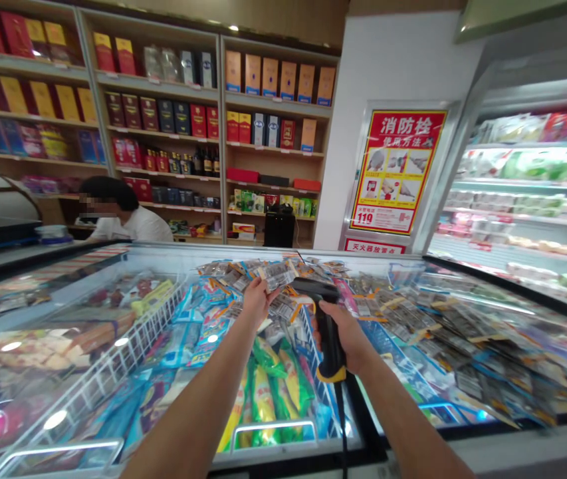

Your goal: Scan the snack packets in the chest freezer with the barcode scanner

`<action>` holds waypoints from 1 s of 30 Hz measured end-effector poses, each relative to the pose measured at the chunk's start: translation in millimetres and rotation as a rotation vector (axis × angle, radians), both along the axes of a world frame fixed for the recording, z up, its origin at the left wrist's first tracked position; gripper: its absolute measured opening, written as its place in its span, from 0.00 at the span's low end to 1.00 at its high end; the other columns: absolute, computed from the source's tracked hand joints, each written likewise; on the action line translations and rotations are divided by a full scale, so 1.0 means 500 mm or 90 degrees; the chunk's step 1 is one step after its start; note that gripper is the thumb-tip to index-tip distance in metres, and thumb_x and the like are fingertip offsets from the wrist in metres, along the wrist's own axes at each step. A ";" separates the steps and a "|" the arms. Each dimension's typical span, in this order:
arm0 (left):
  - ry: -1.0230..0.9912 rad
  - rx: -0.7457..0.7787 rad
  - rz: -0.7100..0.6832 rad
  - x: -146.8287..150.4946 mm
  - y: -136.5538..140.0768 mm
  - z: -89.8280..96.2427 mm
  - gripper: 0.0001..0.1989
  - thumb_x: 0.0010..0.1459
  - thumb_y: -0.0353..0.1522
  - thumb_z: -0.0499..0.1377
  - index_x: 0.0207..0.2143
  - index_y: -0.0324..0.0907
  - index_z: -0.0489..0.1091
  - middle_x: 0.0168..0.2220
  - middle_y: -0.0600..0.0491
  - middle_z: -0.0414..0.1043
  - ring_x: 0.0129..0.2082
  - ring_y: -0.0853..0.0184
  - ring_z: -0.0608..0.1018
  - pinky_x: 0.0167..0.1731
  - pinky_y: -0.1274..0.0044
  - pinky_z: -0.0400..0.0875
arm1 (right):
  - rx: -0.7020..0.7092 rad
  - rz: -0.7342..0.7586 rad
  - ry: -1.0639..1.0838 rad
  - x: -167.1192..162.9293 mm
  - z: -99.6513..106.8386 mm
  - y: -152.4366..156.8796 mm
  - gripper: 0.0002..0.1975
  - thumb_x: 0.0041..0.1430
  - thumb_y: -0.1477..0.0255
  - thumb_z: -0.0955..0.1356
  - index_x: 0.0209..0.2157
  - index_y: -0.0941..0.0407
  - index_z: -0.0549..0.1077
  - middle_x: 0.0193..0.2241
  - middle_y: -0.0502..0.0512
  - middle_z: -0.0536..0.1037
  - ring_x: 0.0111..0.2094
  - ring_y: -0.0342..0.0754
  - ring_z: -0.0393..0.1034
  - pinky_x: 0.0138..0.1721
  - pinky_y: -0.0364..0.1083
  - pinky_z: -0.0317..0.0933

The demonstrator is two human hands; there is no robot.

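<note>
One flat packet (279,274) is held up in the left hand (257,301), just left of the black scanner (332,342), whose head faces it in the head view. I'd judge this packet half dealt with; from here I can't tell whether it has been read. A big heap of similar packets (462,339) lies right of the scanner, and a scatter of loose packets (221,269) beyond it, with nothing marking which are done and which are left. The left arm stretches forward, fingers pinched narrow on the packet's edge. The right hand (351,336) has its fingers wrapped round the scanner's grip, forearm slanting in from the near right. Green-and-yellow wrapped goods (263,392) lie in the freezer (188,254), nearer and left of the scanner.
</note>
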State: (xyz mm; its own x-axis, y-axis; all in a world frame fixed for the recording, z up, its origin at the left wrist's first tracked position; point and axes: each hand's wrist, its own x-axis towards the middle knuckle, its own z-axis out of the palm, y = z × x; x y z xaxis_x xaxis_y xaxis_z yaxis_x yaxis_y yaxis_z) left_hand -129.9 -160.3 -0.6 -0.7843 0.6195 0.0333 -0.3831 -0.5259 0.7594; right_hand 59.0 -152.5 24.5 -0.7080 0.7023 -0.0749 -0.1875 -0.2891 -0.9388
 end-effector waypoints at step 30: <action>0.002 -0.082 -0.165 0.326 0.253 -0.053 0.17 0.55 0.35 0.52 0.46 0.39 0.62 0.45 0.48 0.65 0.40 0.65 0.71 0.37 0.68 0.68 | 0.033 -0.430 0.066 0.196 0.014 0.162 0.11 0.42 0.64 0.66 0.19 0.56 0.64 0.10 0.46 0.67 0.11 0.41 0.60 0.11 0.41 0.55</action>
State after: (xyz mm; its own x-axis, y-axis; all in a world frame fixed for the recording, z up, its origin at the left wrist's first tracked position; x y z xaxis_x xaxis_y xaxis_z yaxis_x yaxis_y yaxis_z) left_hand 32.8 -33.7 -27.1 -0.5989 0.7988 -0.0569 -0.4903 -0.3095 0.8147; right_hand 157.0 -71.7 31.3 -0.1147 0.9933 0.0156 -0.3999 -0.0317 -0.9160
